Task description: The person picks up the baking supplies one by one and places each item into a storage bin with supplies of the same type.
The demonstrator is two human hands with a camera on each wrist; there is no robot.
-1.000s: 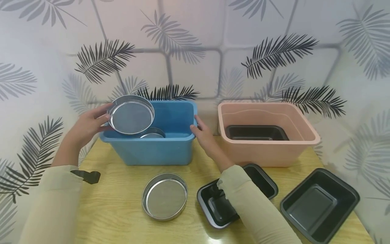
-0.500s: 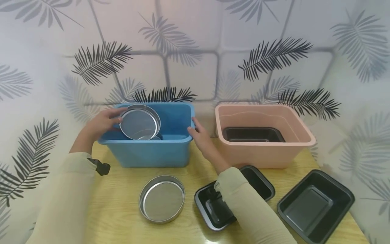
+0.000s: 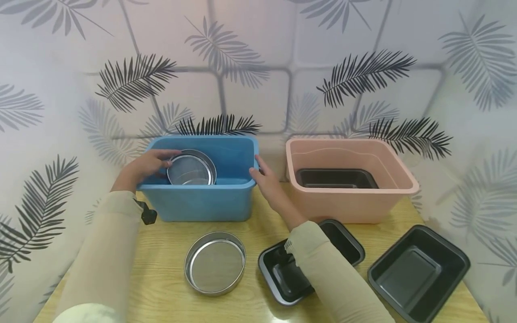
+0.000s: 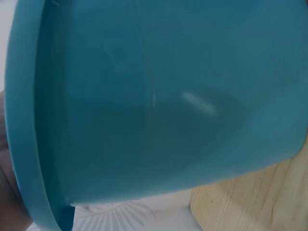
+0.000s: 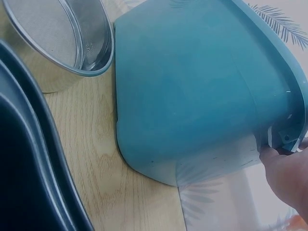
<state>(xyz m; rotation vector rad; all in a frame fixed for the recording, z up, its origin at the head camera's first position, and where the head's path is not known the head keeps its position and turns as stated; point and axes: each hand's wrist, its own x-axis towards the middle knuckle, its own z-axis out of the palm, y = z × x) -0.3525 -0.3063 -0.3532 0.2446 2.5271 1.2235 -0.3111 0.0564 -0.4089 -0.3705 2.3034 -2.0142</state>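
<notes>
My left hand [image 3: 147,165] reaches over the left end of a blue plastic tub [image 3: 202,202]. It pinches the rim of a round metal sieve [image 3: 189,169], which is tilted inside the tub. Whatever lies under this sieve is hidden. At the tub's right end, my right hand [image 3: 268,181] holds the rim, its thumb [image 5: 272,156] below the edge in the right wrist view. In the left wrist view the tub's wall [image 4: 168,96] fills most of the picture, and only a bit of the hand [image 4: 9,187] shows behind the rim.
Another round sieve [image 3: 215,264] lies on the wooden table [image 3: 161,269] before the tub. A pink tub [image 3: 343,206] with a dark loaf pan [image 3: 337,178] inside stands right. Dark pans [image 3: 288,273] lie under my right forearm, and a dark rectangular pan [image 3: 418,273] sits far right.
My left hand has lowered the sieve rightward and down, from above the blue tub's rim into it. My right hand stays at the tub's right end.
</notes>
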